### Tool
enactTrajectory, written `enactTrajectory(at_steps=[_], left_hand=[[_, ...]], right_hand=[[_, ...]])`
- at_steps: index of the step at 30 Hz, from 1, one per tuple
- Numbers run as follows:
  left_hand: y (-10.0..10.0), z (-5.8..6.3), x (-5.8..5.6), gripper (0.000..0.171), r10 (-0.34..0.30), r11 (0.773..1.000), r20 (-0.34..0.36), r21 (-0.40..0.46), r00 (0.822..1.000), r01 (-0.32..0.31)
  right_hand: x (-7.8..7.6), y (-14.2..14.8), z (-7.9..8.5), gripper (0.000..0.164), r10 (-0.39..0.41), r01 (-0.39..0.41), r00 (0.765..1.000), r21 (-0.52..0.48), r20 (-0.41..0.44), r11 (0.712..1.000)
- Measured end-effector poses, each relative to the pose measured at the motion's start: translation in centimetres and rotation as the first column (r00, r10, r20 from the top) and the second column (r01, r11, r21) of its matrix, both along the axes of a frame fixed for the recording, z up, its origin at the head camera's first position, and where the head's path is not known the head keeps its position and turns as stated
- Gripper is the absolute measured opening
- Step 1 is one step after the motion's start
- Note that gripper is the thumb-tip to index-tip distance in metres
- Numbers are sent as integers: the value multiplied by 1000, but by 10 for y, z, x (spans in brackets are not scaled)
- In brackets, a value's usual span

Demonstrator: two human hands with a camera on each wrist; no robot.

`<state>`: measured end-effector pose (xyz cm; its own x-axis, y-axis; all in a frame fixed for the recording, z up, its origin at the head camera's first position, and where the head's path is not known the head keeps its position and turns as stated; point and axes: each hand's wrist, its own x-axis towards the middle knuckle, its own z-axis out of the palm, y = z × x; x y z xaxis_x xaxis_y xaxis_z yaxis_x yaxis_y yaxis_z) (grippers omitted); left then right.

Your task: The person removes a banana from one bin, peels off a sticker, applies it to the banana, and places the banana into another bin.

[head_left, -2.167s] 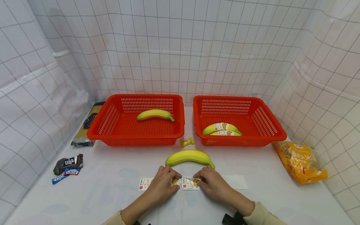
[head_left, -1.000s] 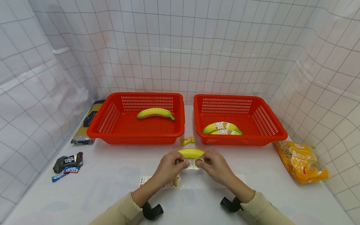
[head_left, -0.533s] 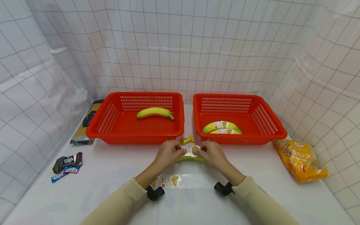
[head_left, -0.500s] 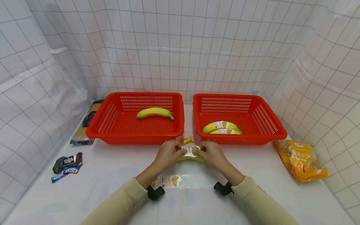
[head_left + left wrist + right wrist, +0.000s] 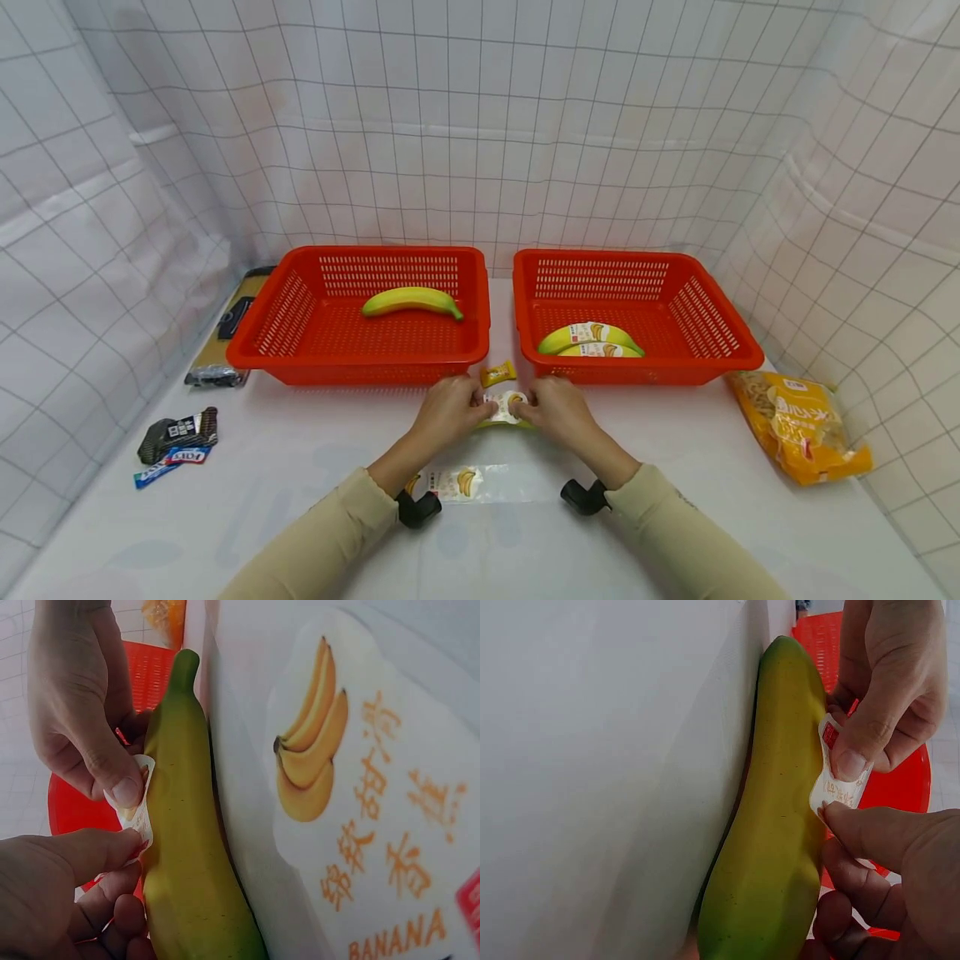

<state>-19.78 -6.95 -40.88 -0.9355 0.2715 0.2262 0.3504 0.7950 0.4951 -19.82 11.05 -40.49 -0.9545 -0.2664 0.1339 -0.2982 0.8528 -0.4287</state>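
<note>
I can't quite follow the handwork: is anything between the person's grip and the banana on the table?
Yes, the label: the left grip and right grip hold it against the upper side of the banana. Nothing else visible stands between.

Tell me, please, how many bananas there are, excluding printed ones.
4: one banana in the left basket, a rear banana and front banana in the right basket, and a fourth banana partly hidden by the left hand and right hand. Others could be hidden from view.
</note>
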Motion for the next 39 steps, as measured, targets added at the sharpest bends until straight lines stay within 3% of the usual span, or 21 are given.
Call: enactTrajectory(at_steps=[8,15,19,25,28,39], left_hand=[[2,-2,-3,30,17,1000,-6,-22,1000,-17],[-3,-2,2,15,28,998,35,59,999,-30],[-6,-6,8,24,37,991,29,128,999,-41],[-4,-12,14,21,12,997,-87,77,996,-6],[-1,-14,14,18,9,999,-111,33,994,-5],[-2,-12,16,30,-5,998,-71,-56,997,1]], right_hand=[[-2,-2,-3,38,0,1,999,37,-34,999],[1,6,-7,23,-36,33,999,-102,-31,994],[8,12,-13,24,19,-39,987,-118,-160,992],[10,10,-21,19,122,-163,924,-84,-364,983],[9,5,-22,16,148,-177,918,-46,-367,983],[9,3,-23,28,114,-123,945,-11,-307,992]])
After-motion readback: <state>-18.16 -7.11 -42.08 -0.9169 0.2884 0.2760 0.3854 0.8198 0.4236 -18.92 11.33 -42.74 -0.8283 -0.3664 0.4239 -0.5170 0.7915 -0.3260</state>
